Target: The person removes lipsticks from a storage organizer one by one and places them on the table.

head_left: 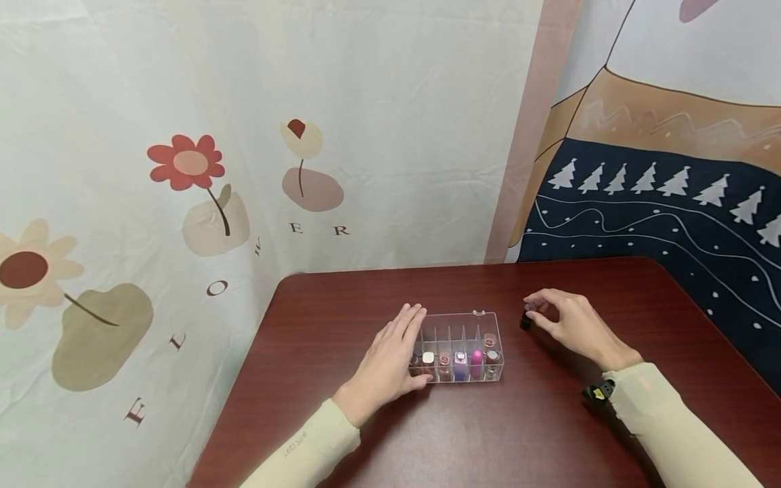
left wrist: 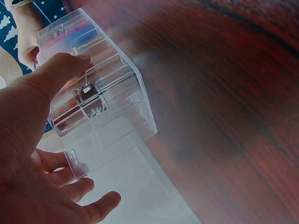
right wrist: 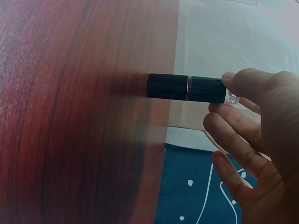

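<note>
In the head view a clear divided organizer box (head_left: pixel 466 339) stands on the table, with several lipsticks and small cosmetic tubes in its front row, among them a pink tube (head_left: pixel 476 363). Against the box's left end lies my left hand (head_left: pixel 387 356), fingers straight and thumb at the front corner. The left wrist view shows that thumb (left wrist: pixel 70 65) over the clear plastic. To the right of the box, my right hand (head_left: pixel 576 325) pinches a black lipstick tube (right wrist: pixel 187 87) between thumb and fingertips. It has a thin gold band and a clear end. It looks upright, its base close to the tabletop.
The dark red wooden table (head_left: pixel 451 440) has rounded back corners. Behind it hangs a pale cloth (head_left: pixel 396 135) with printed flowers, and a cloth with trees (head_left: pixel 647 210) covers the right side. A black strap piece (head_left: pixel 598 392) sits at my right cuff.
</note>
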The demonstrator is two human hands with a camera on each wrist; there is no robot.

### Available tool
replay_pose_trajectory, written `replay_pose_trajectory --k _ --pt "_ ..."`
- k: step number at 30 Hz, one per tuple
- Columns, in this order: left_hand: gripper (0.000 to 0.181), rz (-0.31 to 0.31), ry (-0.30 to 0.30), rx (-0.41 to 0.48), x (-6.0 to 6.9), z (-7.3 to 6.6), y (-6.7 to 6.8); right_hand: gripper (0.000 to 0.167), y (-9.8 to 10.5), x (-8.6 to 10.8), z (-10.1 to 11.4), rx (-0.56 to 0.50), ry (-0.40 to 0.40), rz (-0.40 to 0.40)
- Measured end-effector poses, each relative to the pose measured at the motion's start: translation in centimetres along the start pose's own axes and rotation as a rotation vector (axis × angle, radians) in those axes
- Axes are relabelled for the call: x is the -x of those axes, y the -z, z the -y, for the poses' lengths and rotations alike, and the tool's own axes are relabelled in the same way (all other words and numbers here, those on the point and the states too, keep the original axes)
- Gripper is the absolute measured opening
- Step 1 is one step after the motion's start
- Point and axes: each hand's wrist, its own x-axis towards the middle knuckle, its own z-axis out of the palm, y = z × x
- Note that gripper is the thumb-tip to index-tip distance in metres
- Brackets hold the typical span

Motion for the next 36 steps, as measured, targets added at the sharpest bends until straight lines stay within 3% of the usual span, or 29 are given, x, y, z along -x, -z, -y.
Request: replay_pose_trajectory --k 16,36 --pt "0.134 0.000 0.001 0.009 0.0 -0.1 0.0 0.039 0.3 0.3 0.2 0.016 -0.012 -0.029" --pt "0.134 -0.009 0.003 0.012 0.0 -0.1 -0.1 0.040 0.6 0.1 1.2 0.016 0.054 -0.072"
